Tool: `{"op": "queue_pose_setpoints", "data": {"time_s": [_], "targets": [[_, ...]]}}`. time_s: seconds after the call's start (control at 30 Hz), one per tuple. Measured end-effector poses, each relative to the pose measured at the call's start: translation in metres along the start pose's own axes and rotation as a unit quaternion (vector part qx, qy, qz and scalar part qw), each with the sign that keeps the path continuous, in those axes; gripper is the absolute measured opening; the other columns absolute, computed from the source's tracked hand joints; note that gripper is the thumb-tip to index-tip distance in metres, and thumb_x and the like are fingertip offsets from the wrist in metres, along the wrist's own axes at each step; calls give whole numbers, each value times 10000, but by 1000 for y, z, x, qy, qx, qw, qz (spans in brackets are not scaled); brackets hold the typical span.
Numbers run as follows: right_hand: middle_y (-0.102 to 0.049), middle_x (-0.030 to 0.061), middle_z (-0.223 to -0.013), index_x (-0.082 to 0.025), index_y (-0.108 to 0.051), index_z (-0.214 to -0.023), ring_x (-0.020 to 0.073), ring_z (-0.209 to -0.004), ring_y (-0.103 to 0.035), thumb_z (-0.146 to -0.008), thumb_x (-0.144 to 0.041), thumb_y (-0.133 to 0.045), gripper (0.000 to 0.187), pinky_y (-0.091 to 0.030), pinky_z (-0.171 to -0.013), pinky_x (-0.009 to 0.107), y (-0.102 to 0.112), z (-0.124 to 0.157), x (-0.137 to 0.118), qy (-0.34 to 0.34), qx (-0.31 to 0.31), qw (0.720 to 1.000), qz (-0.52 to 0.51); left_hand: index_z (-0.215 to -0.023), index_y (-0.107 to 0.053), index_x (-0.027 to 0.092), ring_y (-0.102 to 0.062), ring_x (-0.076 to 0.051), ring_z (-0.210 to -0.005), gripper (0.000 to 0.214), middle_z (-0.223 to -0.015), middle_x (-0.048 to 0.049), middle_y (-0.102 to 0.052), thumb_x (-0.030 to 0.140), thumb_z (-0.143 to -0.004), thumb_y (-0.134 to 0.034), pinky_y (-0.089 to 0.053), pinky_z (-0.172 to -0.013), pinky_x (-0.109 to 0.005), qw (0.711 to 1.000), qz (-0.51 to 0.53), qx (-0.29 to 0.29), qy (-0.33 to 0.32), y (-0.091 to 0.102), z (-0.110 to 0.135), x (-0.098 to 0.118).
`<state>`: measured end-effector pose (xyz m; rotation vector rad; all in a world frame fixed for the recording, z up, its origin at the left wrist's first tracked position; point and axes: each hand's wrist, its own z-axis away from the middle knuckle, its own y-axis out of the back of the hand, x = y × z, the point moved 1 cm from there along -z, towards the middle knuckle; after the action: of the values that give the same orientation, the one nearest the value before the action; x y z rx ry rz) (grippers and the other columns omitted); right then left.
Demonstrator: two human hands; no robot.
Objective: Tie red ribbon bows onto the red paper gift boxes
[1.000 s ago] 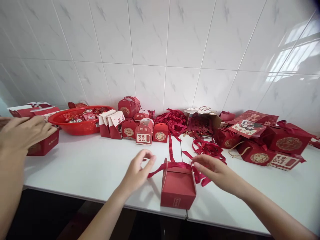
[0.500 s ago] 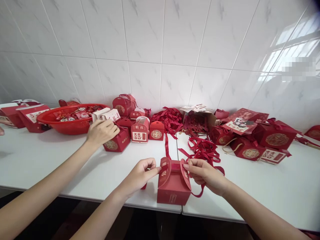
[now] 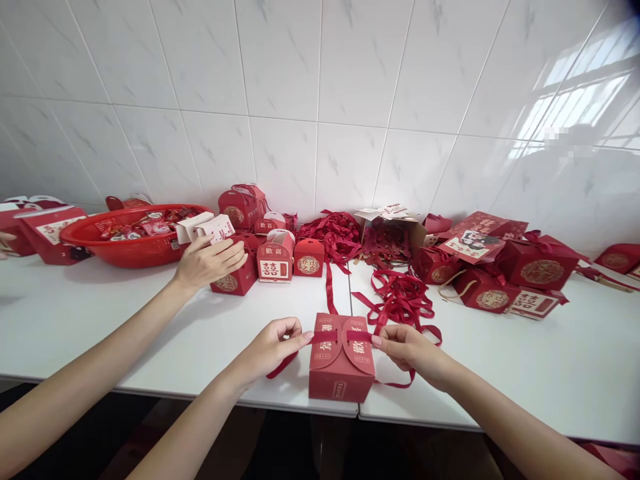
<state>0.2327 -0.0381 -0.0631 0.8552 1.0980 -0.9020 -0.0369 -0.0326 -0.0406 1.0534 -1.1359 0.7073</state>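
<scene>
In front of me a red gift box [image 3: 341, 373] stands on the table, its two rounded flaps folded down on top. A dark red ribbon [image 3: 327, 336] runs through the slots of the flaps. At the box's left side my left hand [image 3: 273, 352] pinches the ribbon between thumb and fingers, and a loose tail hangs below it. On the right, my right hand [image 3: 413, 353] pinches the ribbon's other side; its tail curls onto the table. A pile of tangled ribbon [image 3: 400, 297] lies just behind.
A co-worker's hand [image 3: 207, 260] rests on a red box [image 3: 243, 279] to the left. Behind it stands a red basin [image 3: 120, 250] of wrapped sweets. Finished-looking boxes [image 3: 543, 267] are stacked at the right, and more ribbon [image 3: 333, 233] lies by the tiled wall.
The box's flaps have gone from raised to lying flat, and the ribbon is drawn out to both sides. The co-worker's hand has shifted slightly right over its box.
</scene>
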Motion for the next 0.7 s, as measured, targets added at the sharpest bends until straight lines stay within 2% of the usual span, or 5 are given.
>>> {"op": "queue_pose_setpoints", "data": {"time_s": [0.2, 0.3, 0.43, 0.6, 0.7], "targets": [[-338, -61, -588, -189, -408, -671, 89, -548, -294, -772, -554, -583, 417, -223, -503, 230, 13, 15, -6, 57, 51, 976, 202, -668, -421, 182, -388, -87, -544, 350, -620, 61, -395, 461, -750, -615, -325, -511, -196, 1000, -3, 10, 3, 1, -2, 3], [-489, -20, -682, -209, -441, -810, 146, -629, -447, -801, -480, -562, 298, -330, -578, 268, 16, 25, -1, 99, 145, 915, 364, -783, -461, 200, -505, -123, -655, 284, -770, 27, -486, 454, -777, -589, -437, -607, -242, 998, -40, 49, -18, 9, -2, -1], [-583, 101, -952, -203, -464, -912, 268, -877, -551, -822, -424, -511, 242, -406, -682, 350, 9, 44, 4, 116, 246, 826, 494, -867, -516, 218, -541, -205, -961, 206, -982, -35, -542, 414, -815, -553, -418, -881, -330, 953, -190, 204, -122, 19, 16, -4], [-608, 34, -744, -225, -533, -866, 186, -654, -560, -884, -326, -404, 165, -387, -590, 287, -21, 54, 3, 84, 56, 875, 473, -840, -645, 244, -597, -207, -799, 252, -853, -40, -626, 401, -879, -452, -435, -724, -276, 969, -235, 47, -64, 4, 45, -7], [-614, 60, -717, -210, -585, -875, 194, -634, -550, -891, -280, -369, 227, -357, -578, 297, -32, 45, 10, 77, 40, 879, 469, -1052, -659, 280, -619, -244, -799, 298, -821, -48, -665, 414, -849, -488, -432, -698, -288, 979, -202, 21, -16, -7, 45, -16]]}}
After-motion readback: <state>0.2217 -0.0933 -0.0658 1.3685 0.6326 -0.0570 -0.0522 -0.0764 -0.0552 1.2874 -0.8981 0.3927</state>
